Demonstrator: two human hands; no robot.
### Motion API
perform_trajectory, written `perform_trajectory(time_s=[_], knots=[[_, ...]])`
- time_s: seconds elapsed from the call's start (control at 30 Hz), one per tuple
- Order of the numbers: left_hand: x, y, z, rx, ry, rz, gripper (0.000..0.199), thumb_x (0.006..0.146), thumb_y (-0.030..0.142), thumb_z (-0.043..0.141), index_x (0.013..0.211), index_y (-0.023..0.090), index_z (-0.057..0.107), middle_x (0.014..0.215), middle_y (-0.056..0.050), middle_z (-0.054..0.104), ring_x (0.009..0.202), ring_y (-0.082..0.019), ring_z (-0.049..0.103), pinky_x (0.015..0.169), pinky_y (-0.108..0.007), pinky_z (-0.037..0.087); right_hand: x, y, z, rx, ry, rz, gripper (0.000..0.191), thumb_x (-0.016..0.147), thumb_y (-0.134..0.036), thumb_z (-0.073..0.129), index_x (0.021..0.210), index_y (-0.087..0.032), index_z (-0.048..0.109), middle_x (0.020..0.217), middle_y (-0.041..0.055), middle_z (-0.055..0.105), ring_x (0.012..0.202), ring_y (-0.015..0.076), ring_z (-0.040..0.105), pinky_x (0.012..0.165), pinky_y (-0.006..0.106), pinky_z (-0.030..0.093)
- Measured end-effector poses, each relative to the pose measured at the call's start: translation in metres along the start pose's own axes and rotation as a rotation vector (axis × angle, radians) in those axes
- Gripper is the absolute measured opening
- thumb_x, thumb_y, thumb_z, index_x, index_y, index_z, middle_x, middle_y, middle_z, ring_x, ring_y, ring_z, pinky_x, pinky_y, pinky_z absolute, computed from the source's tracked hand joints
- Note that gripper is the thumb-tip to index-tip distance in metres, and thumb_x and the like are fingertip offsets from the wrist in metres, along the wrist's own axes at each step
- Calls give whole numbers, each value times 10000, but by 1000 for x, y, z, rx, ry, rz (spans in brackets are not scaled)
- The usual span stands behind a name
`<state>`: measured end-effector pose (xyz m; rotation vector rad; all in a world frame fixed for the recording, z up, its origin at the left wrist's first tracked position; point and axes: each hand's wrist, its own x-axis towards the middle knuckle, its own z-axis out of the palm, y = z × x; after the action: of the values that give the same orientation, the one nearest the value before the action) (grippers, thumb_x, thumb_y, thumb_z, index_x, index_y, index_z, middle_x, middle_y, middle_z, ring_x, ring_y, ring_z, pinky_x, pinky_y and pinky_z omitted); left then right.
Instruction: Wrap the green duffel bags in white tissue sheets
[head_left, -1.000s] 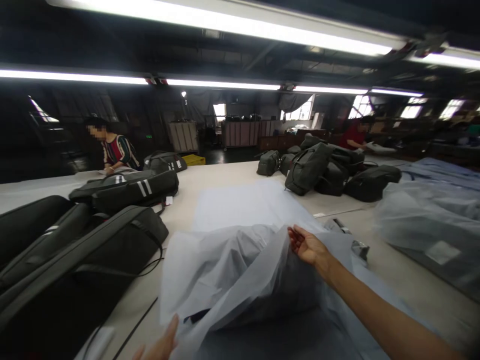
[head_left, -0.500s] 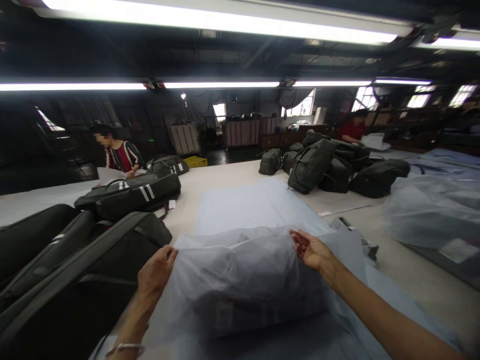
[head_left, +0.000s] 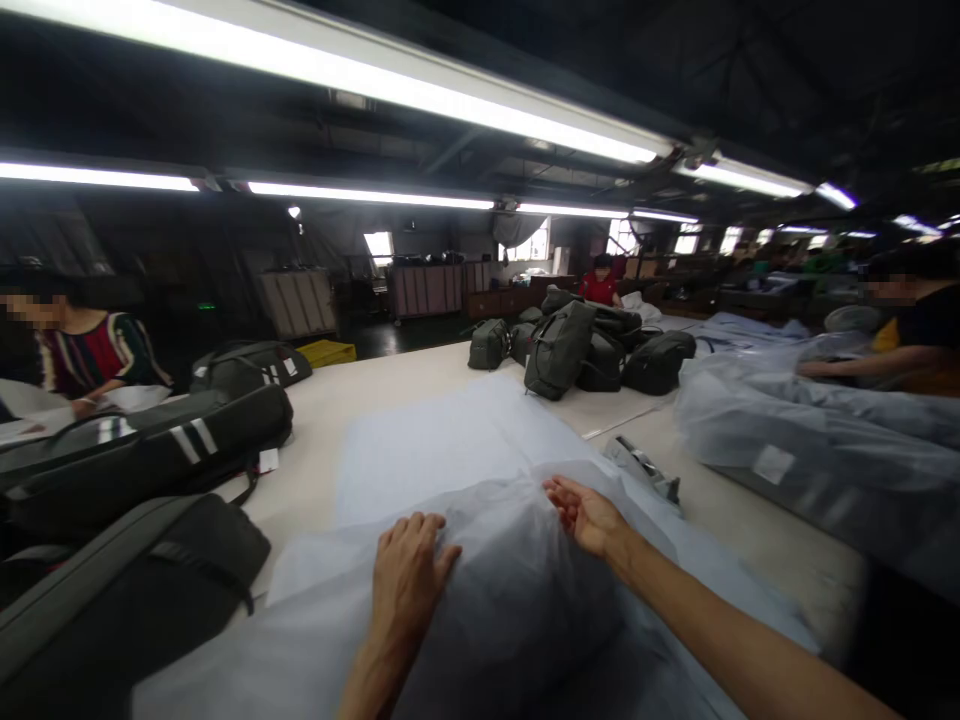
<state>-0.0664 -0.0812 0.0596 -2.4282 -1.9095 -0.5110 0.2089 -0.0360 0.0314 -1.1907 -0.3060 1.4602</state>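
Observation:
In front of me a dark bag lies inside a translucent plastic bag [head_left: 517,590], its outline dim through the film. My left hand [head_left: 412,570] rests palm down on the left part of the plastic, thumb apart from the fingers. On the upper right, my right hand [head_left: 589,515] has curled fingers at the gathered edge of the plastic and pinches it. Beneath and beyond lie flat plastic sheets [head_left: 420,430] on the table. A grey tape dispenser [head_left: 641,468] stands just past my right hand.
Dark green duffel bags [head_left: 142,590] crowd the left side; more bags [head_left: 559,350] are piled at the far right. A plastic-wrapped bag [head_left: 795,450] lies at right beside a co-worker [head_left: 915,320]. Another person [head_left: 97,350] stands at left, and one in red [head_left: 600,285] farther back.
My left hand has moved right, from the plastic's left edge onto its top, and its fingers have opened. The right hand stays at the edge. The view has turned right.

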Motion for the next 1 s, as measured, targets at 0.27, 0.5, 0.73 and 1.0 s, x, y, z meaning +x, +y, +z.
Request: perform_trajectory(time_s=[0.27, 0.5, 0.73, 1.0], knots=[[20, -6, -4, 31, -156, -3, 159, 940, 282, 463, 903, 206, 597, 909, -37, 664, 931, -229, 607, 791, -354, 384, -8, 5, -2, 87, 37, -54, 140, 807, -106, 642, 931, -163, 611, 831, 27, 724, 577, 105, 659, 423, 173, 471], [32, 1, 9, 146, -35, 47, 257, 978, 227, 333, 958, 176, 584, 1033, -97, 650, 1019, -238, 575, 928, -381, 369, -12, 3, -13, -435, -62, -655, 131, 733, -222, 748, 854, -182, 717, 840, 42, 725, 683, 150, 648, 584, 221, 518], [42, -9, 30, 132, -169, -19, 229, 956, 220, 355, 986, 159, 573, 986, -92, 663, 895, -237, 639, 751, -343, 450, -9, 2, -23, -1103, -462, -930, 322, 875, -314, 626, 1193, -297, 674, 1304, 24, 617, 1287, 237, 496, 1194, 447, 200], [18, 51, 26, -20, 326, 301, 271, 922, 125, 404, 1101, 202, 592, 1191, -105, 637, 1102, -240, 580, 967, -413, 441, 7, 10, -24, -1218, -506, -838, 434, 891, -403, 582, 1314, -304, 590, 1381, 34, 549, 1330, 269, 451, 1190, 460, 186]])
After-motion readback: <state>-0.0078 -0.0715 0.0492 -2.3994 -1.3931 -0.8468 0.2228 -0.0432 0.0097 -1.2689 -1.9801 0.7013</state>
